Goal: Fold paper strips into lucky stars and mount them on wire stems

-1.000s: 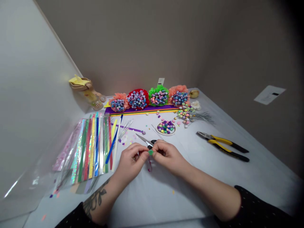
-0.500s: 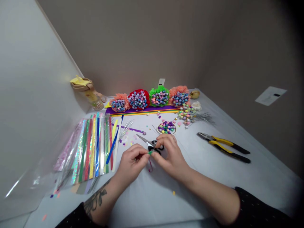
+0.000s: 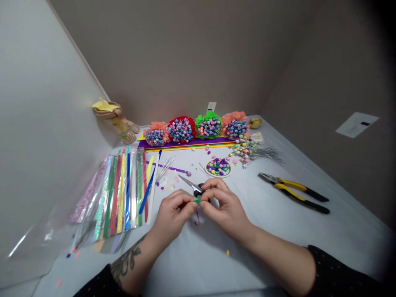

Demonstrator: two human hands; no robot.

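Between my fingertips is a small green piece [image 3: 197, 201], perhaps folded paper strip. My left hand [image 3: 175, 210] pinches it from one side. From the other side my right hand [image 3: 224, 204] pinches it too, thumb and forefinger closed. A thin magenta strip [image 3: 196, 218] shows on the table just below the fingers. Black-handled scissors [image 3: 195, 187] lie right behind my hands, blades pointing back left, with the handles partly hidden by my right fingers. A round dish of folded paper stars [image 3: 218, 167] stands beyond my right hand.
Shiny coloured strips in clear sleeves [image 3: 119, 194] spread out on the left. Yellow-black pliers [image 3: 293, 192] lie at the right. At the back stand several star bouquets [image 3: 182, 130], with wire-stemmed stars [image 3: 246, 148] beside them. A tape roll [image 3: 108, 110] sits back left.
My right forefinger has come down from its raised position to the green piece, closing in beside the thumb. My left hand keeps its pinch. The view has shifted slightly.
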